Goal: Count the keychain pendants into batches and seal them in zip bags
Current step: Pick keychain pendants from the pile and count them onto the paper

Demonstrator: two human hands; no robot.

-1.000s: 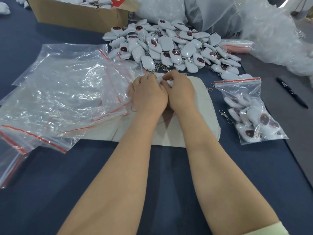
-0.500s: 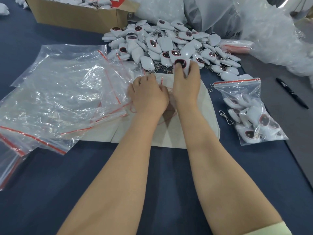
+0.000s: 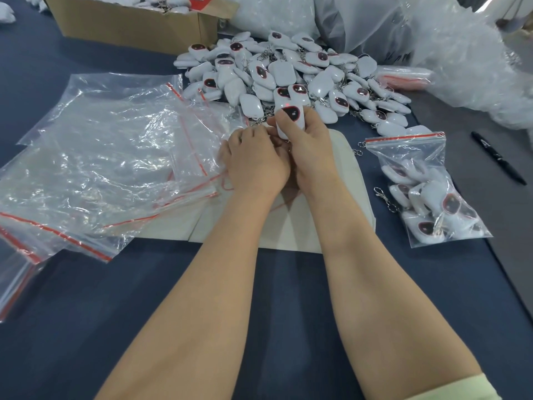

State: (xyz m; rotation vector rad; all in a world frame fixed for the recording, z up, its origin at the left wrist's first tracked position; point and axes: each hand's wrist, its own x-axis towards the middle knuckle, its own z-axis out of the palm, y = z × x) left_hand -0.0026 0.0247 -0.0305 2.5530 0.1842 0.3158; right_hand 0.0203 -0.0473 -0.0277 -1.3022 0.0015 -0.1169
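A pile of white keychain pendants [image 3: 291,73] with dark red-rimmed windows lies at the far middle of the blue table. My right hand [image 3: 310,151] grips one white pendant [image 3: 290,119] at the near edge of the pile, its dark window facing up. My left hand [image 3: 255,163] sits right beside it with curled fingers over a clear zip bag [image 3: 213,157] on a cream cloth [image 3: 288,226]; its fingertips are hidden. A sealed zip bag of pendants [image 3: 424,194] lies to the right.
Several empty clear zip bags with red strips [image 3: 101,157] spread over the left. A cardboard box [image 3: 129,21] of pendants stands at the back left. Crumpled plastic wrap [image 3: 461,53] fills the back right. A black marker [image 3: 499,157] lies on the grey strip at right.
My right hand reached forward to the pile, took a pendant and is drawing it back toward my left hand. My left hand has stayed in place on the bag.
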